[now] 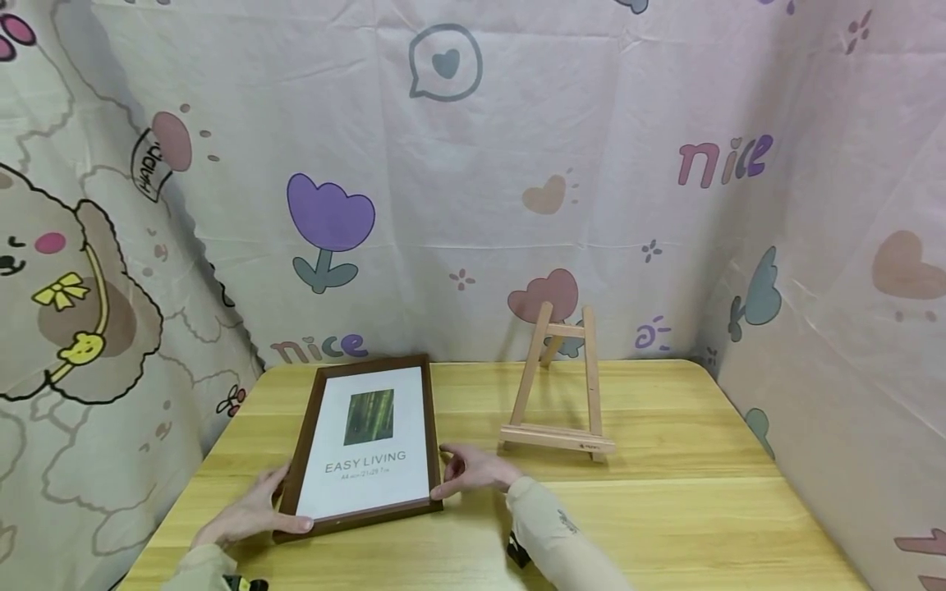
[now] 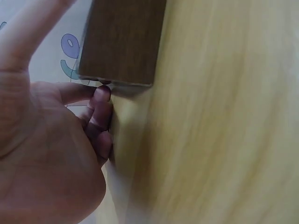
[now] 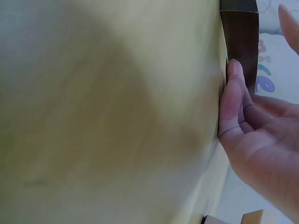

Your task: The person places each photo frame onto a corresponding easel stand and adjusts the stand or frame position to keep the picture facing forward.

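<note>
Cloth backdrop [image 1: 443, 180]: pale, printed with hearts and lettering, hanging behind and to both sides.
Wooden table [image 1: 665, 509]: light, stripy grain, running back to the cloth.
Picture frame [image 1: 365, 443]: face up on the table's left half, brown-bordered, slightly askew, its near edge towards the person.
Left hand [image 1: 250, 509]: clamped on the near left corner, thumb over the border, fingers bent in at the outer side.
Right hand [image 1: 479, 471]: clamped on the near right corner, thumb on the border, index finger along the side; from where I stand, I can't tell how far either hand's fingertips reach underneath.
Easel [image 1: 593, 373]: standing to the right, just beyond the right hand, its ledge facing the person.
Corner grip: I judge the hold sensible; thumbs do best on the wood, off the printed face, where they could smudge it.
Balance: equal pressure at both corners should stop it twisting; with the far end unsupported, it would likely feel top-heavy if tipped, so slow, matched wrists suit it.
</note>
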The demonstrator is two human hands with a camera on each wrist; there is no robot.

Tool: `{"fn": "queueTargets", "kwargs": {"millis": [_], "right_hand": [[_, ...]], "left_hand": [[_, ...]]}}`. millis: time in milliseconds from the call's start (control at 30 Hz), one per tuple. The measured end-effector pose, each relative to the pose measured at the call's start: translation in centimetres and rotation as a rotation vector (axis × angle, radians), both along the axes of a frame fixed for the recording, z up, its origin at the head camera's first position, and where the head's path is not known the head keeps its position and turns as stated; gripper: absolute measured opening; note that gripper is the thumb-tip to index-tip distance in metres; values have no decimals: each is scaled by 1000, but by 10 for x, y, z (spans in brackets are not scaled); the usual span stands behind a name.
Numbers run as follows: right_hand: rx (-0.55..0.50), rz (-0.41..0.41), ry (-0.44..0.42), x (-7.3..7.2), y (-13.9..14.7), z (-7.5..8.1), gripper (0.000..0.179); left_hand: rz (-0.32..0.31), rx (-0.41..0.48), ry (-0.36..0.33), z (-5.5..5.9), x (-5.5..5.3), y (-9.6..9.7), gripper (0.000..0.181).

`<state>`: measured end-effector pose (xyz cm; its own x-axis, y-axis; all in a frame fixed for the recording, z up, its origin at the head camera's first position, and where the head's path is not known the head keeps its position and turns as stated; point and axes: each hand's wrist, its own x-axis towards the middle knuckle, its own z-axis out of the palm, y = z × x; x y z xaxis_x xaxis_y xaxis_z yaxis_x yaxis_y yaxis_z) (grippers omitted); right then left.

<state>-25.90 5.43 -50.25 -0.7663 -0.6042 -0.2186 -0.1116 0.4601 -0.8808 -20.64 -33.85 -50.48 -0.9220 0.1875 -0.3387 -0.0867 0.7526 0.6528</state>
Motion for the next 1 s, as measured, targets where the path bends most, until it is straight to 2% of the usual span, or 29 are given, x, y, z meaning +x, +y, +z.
{"fn": "queueTargets", "kwargs": {"millis": [133, 367, 500, 533, 600, 833, 1000], "right_hand": [[63, 3, 25, 2, -6, 1, 95], [171, 10, 107, 4, -13, 1, 94], [214, 18, 164, 3, -15, -2, 76], [224, 18, 172, 3, -16, -3, 77], [225, 20, 183, 2, -17, -4, 66], [228, 12, 197, 0, -16, -6, 79], [197, 9, 198, 1, -16, -4, 55]], "left_hand": [[-9, 2, 13, -2, 1, -1, 129], [-23, 15, -4, -1, 3, -3, 129], [-14, 19, -7, -2, 5, -2, 129], [-11, 22, -10, -2, 5, -2, 129], [-3, 26, -20, -2, 6, -2, 129], [-13, 52, -10, -2, 5, -3, 125], [3, 52, -22, -3, 6, -2, 125]]}}
